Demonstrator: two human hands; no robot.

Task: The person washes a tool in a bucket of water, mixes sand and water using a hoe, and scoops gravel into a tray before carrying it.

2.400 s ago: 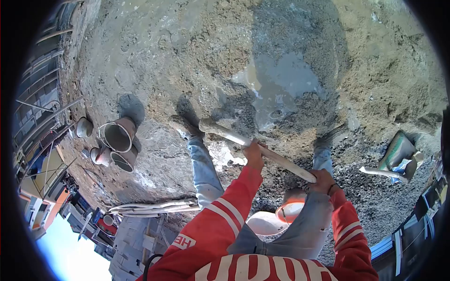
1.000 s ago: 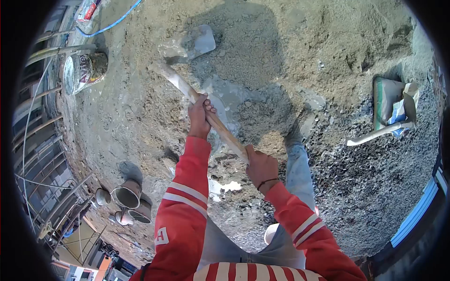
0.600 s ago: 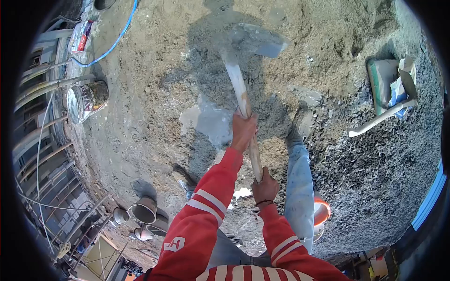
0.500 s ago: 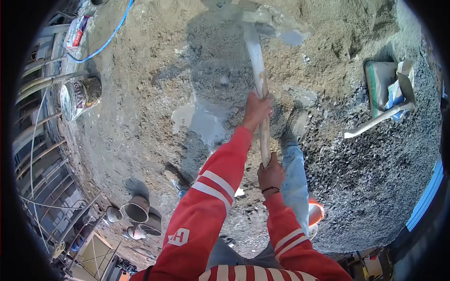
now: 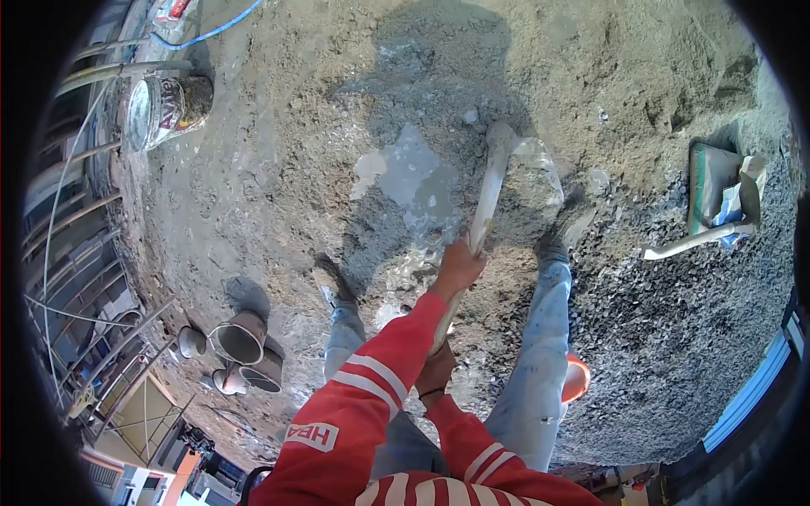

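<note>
A long wooden-handled hoe (image 5: 491, 190) reaches from near my body out over the wet mix. My left hand (image 5: 461, 265) is wrapped round the middle of its handle. Lower down, my right hand (image 5: 436, 369) grips the handle's near end, a dark band at its wrist. The hoe's blade (image 5: 538, 167), coated in grey mix, rests in the mud in front of my right foot. Left of the blade lies a puddle of grey water (image 5: 412, 175) on the sandy mix.
Several buckets (image 5: 238, 339) stand at the lower left, and a paint bucket (image 5: 173, 108) lies at the upper left near a blue hose (image 5: 207, 35). An orange bucket (image 5: 576, 378) is beside my right leg. Rightward are gravel (image 5: 650, 337), a sack (image 5: 710, 185) and another hoe (image 5: 690, 241).
The hoe has been drawn back from far out towards my feet, its blade now lower in view. Both hands have come closer to my body with the handle still held.
</note>
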